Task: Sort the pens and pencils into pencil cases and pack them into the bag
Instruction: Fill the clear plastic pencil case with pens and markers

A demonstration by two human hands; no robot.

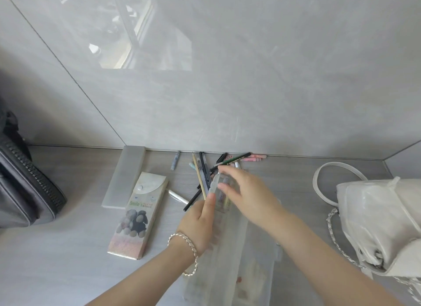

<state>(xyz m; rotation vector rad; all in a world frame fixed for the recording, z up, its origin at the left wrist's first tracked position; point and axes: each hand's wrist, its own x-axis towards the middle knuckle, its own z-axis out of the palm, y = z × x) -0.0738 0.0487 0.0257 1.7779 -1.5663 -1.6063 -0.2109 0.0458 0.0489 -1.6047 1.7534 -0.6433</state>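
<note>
On desk, both hands (218, 205) grip clear pencil case (230, 248) w/ pens (222, 191).

Printed in green on the flap-topped pencil case (139, 214) near the desk's middle: "Smile's", with a smaller line beside it too fine to read. Below that word, a picture of soft toys, no lettering legible. Along the dark green pencil (235, 159) lying by the desk's back edge: pale capitals, roughly "PLANT CARBON BLACK", slightly blurred. On the pink pen (252, 156) at the back edge, faint marks, unreadable. A small purplish label on the clear case (222, 197) under the fingers, too blurred to make out.
</note>
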